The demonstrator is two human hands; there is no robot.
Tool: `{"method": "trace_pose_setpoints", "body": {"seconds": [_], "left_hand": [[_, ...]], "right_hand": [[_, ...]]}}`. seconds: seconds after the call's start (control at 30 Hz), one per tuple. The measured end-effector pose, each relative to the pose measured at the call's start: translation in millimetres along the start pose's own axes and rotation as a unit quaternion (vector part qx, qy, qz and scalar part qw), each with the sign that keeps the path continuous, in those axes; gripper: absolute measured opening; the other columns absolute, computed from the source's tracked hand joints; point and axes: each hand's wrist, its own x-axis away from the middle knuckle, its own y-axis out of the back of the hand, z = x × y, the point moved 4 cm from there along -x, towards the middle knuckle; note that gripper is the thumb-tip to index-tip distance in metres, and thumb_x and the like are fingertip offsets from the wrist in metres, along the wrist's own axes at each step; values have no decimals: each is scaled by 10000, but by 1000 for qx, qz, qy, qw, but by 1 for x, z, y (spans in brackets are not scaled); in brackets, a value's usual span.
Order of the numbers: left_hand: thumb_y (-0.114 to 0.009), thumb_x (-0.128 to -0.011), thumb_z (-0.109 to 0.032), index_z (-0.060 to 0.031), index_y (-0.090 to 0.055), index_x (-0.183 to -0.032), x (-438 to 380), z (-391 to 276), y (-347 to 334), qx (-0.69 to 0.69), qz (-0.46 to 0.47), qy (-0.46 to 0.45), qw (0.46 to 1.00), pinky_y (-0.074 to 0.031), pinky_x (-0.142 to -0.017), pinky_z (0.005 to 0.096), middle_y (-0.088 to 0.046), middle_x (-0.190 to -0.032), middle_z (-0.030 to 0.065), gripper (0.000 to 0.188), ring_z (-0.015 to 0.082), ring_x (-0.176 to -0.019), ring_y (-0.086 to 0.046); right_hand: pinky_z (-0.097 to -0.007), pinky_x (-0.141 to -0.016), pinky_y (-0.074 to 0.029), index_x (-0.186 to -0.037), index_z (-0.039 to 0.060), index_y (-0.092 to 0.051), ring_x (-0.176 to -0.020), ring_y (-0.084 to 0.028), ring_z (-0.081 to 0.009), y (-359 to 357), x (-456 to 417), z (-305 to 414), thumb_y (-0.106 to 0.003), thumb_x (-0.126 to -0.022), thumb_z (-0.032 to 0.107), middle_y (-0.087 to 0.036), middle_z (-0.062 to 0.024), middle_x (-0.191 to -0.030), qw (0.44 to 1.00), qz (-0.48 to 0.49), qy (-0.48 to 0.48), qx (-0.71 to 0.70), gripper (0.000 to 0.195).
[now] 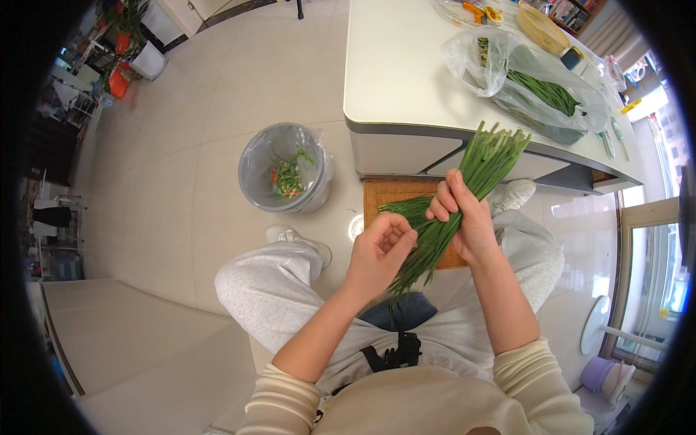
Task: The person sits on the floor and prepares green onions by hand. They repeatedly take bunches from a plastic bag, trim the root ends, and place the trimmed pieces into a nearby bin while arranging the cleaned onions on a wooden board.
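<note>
My right hand (467, 217) is closed around a bunch of long green garlic chives (492, 155), its cut stem ends pointing up and away. The leafy ends spread down towards my lap. Beside those leaves is my left hand (383, 250), fingers curled with thumb and fingertips together at the bunch's left edge; whether it pinches a leaf cannot be told. On the table, an open clear plastic bag (587, 103) holds more chives (544, 92).
A grey lined bin (244, 174) with green scraps (288, 176) stands on the floor at left. The white table (397, 65) carries a yellow basket (544, 27) and a knife (620, 136). A woven brown mat (389, 190) lies beneath the chives.
</note>
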Motion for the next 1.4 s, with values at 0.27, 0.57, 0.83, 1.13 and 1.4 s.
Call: {"method": "trace_pose_setpoints", "body": {"seconds": [0.27, 0.57, 0.83, 1.13, 1.4], "left_hand": [[-571, -856, -38, -25, -526, -848, 0, 10, 31, -124, -110, -22, 986, -414, -520, 167, -541, -685, -22, 48, 14, -616, -495], [-628, -832, -71, -7, -594, -959, 3, 15, 6, -75, 24, 35, 996, -455, -583, 195, -608, -826, 22, 145, 60, -708, -554], [-620, -831, -50, 7, -615, -939, -1, 11, -2, -221, 50, -41, 973, -459, -582, 192, -608, -821, 35, 122, 62, -683, -561], [-611, -790, -33, -4, -617, -857, -2, -11, 4, -278, 4, -148, 949, -433, -531, 248, -571, -776, 82, 73, 140, -606, -543], [-605, -795, -28, 6, -588, -854, -12, -44, 59, -361, -135, -238, 892, -430, -536, 243, -569, -761, 81, 70, 131, -612, -531]], "right_hand": [[-270, -611, -422, -768, 125, -398, -554, -375, -75, 1, 2, 4, -470, -944, 320, -340, 40, -617, 999, -16, 25, -39, 272], [-274, -645, -439, -763, 117, -410, -591, -404, -85, -2, 3, 4, -486, -938, 317, -372, 35, -636, 998, -54, 25, -37, 277], [-273, -631, -431, -832, 91, -453, -592, -406, -87, 2, 5, -3, -520, -926, 271, -376, 26, -644, 998, -59, 28, 7, 214], [-261, -591, -393, -850, 84, -454, -587, -388, -87, 0, 7, -5, -530, -923, 259, -366, 24, -641, 997, -76, 2, 13, 205], [-260, -592, -398, -792, 121, -433, -553, -360, -77, 12, -1, 6, -481, -939, 319, -343, 46, -618, 991, -73, 22, -107, 251]]}}
